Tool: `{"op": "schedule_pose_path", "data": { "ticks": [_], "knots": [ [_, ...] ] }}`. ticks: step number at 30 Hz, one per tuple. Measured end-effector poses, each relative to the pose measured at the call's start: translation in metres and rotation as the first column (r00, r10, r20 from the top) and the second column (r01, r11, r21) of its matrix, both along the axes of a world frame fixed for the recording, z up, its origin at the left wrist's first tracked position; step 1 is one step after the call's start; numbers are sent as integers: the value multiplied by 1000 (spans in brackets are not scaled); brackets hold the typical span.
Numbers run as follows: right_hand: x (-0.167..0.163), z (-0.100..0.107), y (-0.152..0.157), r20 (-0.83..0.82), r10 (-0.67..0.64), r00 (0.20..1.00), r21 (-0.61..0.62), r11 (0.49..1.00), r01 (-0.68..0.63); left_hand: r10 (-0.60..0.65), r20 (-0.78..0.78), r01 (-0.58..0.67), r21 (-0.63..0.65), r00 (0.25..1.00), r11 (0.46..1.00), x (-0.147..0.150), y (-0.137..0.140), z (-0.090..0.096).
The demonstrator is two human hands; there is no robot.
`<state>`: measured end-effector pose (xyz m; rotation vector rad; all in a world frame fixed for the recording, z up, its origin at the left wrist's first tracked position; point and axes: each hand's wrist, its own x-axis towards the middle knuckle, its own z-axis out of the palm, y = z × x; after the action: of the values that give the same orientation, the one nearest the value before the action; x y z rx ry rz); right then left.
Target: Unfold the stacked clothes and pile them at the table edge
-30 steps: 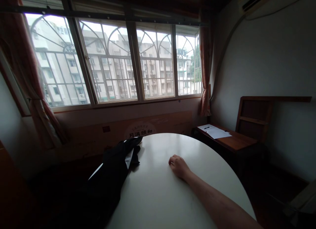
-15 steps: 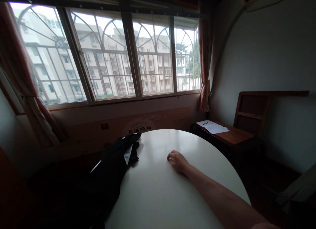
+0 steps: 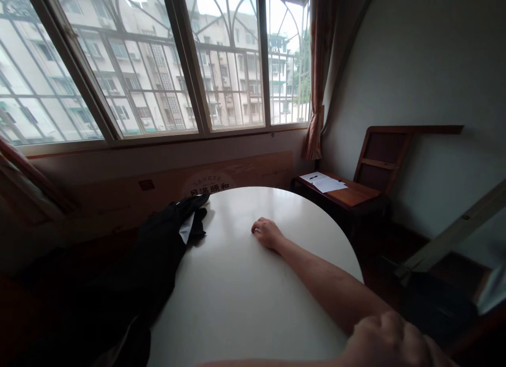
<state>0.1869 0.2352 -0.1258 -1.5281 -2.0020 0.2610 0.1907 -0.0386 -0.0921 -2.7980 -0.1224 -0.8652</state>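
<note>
My right hand (image 3: 269, 233) rests on the white round table (image 3: 237, 298) with its fingers loosely curled in. No object shows in it. Its bare forearm runs back to the lower right. From the bottom edge my left hand (image 3: 389, 338) reaches across and lies over my right forearm near the elbow. The knuckles of this hand are bent and its fingertips are hidden. To the left, a black garment (image 3: 166, 251) with a pale patch hangs over the table's edge, apart from both hands.
A low wooden bench (image 3: 351, 193) by the right wall holds white papers (image 3: 324, 182) and a pen. Beyond the table, a printed cardboard panel (image 3: 253, 172) leans under the barred windows (image 3: 227, 77). A slanted pale beam (image 3: 458, 230) stands at the right.
My left hand has come into view and now lies over my right forearm. The view has shifted down and to the right. My right hand stays on the table.
</note>
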Motion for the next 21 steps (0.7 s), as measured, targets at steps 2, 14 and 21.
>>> {"op": "schedule_pose_path", "data": {
  "ticks": [2, 14, 21],
  "knots": [
    [0, 1, 2, -3, -21, 1000, -8, 1000, 21, -8, 184, -2, 56, 983, 998, -9, 0, 0],
    [5, 3, 7, -18, -72, 997, -18, 997, 72, -180, 215, 202, -84, 960, 976, -98, 21, 29],
    [8, 4, 8, -57, -110, 992, -34, 994, 108, -396, 272, 415, -12, 877, 910, -98, 27, 25]
  ]
}}
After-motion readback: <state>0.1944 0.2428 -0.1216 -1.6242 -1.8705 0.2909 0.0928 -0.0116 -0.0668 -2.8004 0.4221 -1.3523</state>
